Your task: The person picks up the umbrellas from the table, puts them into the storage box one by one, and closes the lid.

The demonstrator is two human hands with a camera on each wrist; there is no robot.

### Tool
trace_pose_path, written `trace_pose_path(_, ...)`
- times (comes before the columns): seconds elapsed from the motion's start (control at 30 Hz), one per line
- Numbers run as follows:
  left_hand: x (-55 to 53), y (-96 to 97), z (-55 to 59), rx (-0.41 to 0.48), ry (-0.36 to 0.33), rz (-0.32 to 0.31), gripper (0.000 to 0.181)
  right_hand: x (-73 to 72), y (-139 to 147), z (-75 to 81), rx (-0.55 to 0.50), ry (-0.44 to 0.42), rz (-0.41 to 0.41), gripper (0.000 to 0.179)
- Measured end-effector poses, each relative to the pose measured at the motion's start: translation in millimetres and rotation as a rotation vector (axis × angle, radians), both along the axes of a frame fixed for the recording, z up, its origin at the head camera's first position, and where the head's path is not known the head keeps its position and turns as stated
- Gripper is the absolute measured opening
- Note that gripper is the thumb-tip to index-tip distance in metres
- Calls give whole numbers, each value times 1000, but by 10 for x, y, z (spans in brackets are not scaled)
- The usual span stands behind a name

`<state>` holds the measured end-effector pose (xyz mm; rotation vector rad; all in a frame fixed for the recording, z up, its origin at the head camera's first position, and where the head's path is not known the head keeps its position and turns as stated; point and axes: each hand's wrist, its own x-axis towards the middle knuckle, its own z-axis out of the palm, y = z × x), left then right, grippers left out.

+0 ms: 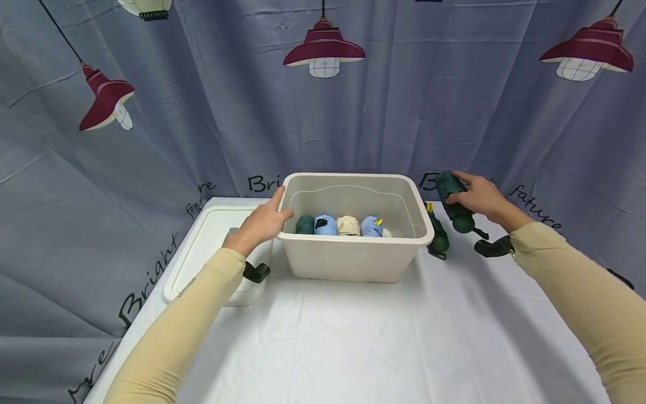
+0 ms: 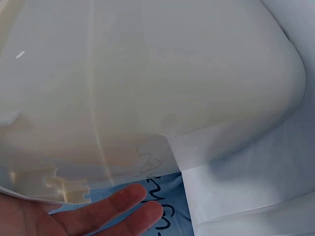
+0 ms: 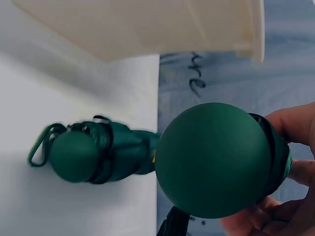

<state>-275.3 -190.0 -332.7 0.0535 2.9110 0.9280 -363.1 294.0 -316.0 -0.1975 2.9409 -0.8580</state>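
My right hand (image 1: 476,195) grips a dark green folded umbrella (image 1: 454,205) above the table, to the right of a white plastic bin (image 1: 348,261). The umbrella's round handle end (image 3: 214,160) faces the right wrist camera, and a strap hangs from it. A second green folded umbrella (image 1: 438,238) lies on the table against the bin's right side. At the bin's left rim my left hand (image 1: 261,223) holds on, thumb over the inside, fingers outside. Inside stand rolled umbrellas: one green (image 1: 305,225), a light blue (image 1: 325,225), a cream (image 1: 348,226) and another light blue (image 1: 371,226).
A white lid (image 1: 202,247) lies on the table left of the bin, partly under my left forearm. The white-covered table (image 1: 343,336) extends in front of the bin. Behind it hangs a grey-blue curtain (image 1: 227,112) printed with lamps and lettering.
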Motion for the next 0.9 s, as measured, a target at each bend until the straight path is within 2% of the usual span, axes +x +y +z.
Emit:
trace_pose_path(0.53, -2, 1, 1, 13, -11, 2, 78, 248, -407, 455, 9, 6, 76, 86)
trace_pose_path(0.9, 11, 7, 15, 15, -17, 1, 78, 364, -674, 652, 38, -5, 120, 83)
